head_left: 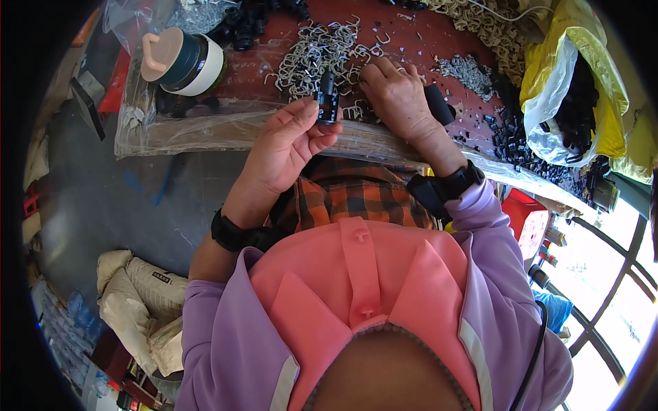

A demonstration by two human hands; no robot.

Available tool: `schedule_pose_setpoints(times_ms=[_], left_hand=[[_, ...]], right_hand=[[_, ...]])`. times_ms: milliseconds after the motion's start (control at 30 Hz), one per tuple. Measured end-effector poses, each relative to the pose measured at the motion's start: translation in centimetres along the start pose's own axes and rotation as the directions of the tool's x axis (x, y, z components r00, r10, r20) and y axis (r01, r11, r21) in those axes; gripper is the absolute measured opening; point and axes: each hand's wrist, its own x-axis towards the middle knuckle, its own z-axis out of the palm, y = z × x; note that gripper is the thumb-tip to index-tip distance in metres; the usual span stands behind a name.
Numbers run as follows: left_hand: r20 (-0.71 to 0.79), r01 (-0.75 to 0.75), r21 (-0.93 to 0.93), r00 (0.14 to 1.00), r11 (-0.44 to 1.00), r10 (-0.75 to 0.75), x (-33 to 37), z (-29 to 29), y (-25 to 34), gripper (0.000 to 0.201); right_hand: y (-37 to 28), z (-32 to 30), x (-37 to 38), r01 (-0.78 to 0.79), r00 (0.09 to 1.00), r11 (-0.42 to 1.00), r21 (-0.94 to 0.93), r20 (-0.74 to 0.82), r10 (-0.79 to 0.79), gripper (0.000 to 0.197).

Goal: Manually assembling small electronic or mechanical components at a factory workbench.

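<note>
My left hand [291,140] pinches a small black plastic piece [327,104] upright between thumb and fingers. The piece has a blocky lower part and a narrower rounded top. Just beyond it lies a heap of bent silver metal hooks [312,58] on the reddish-brown worktop [257,75]. My right hand [397,96] rests at the right edge of this heap, palm down, with its fingers curled together. Its fingertips are partly hidden, and I cannot make out what is in them. Beside that hand lies a black cylindrical object [439,105].
A lidded dark green and white mug [185,61] stands at the worktop's left. Small silver pieces [469,75] and loose black parts [521,147] lie to the right, near a yellow plastic bag [600,82] of black parts. Tan linked pieces [473,27] sit at the back right.
</note>
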Motion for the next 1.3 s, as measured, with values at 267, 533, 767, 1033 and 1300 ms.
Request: schedule_pose_setpoints(times_ms=[267,533,767,1033,1300], left_hand=[[-0.013,-0.039,0.018,0.999,0.999,0.04,0.1,0.4,0.0,0.016],[-0.001,-0.155,-0.021,0.988,0.988,0.155,2.1,1.0,-1.0,0.014],[-0.01,-0.187,-0.03,0.982,0.982,0.187,2.0,0.5,0.4,0.014],[-0.023,-0.179,-0.003,0.984,0.984,0.178,1.5,0.8,0.5,0.016],[-0.055,-0.199,0.001,0.979,0.98,0.199,1.0,0.5,0.6,0.017]], right_hand=[[-0.9,-1.1,0.2,-0.019,0.994,0.959,0.282,-0.1,0.049,0.009],[-1.5,-2.4,-0.2,0.008,0.999,0.875,0.484,-0.034,0.01,0.011],[-0.3,-2.3,-0.3,0.056,0.996,0.921,0.386,-0.084,-0.025,0.014],[-0.9,-0.8,-0.2,0.09,0.992,0.985,0.144,0.08,-0.102,0.019],[-1.7,-1.3,0.8,0.098,0.994,0.956,0.275,-0.081,-0.079,0.014]])
